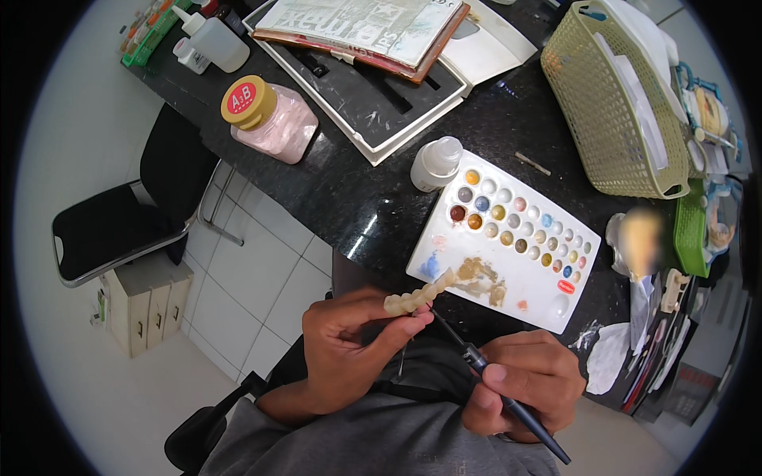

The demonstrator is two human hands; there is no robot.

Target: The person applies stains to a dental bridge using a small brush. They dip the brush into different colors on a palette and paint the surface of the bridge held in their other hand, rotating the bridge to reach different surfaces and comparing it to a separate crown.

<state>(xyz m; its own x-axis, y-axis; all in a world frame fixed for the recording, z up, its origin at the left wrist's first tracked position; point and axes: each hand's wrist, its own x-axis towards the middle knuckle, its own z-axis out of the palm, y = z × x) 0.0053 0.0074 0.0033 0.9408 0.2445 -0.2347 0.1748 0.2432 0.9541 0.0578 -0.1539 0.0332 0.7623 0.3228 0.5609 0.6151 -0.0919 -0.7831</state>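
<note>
Left grip (349, 337) is clamped, thumb and fingers together, on a curved, cream-coloured row of model teeth (413, 299), held above the person's lap at the near side of a white rectangular palette with round colour wells (524, 282). From where I watch, the right grip (528, 381) is closed round a slim, dark blue-grey brush with a thick handle (520, 410); its tip points in by the left fingertips, and I cannot tell whether it touches the teeth. I'd judge that steady work wants both wrists braced, short light strokes, and the teeth turned to meet the brush. Watch the palette's near edge, close to the teeth, and the squat translucent bottle (436, 164) at its far left corner; beyond the black speckled counter (341, 198), the tiled floor (246, 274) leaves room leftward.
</note>
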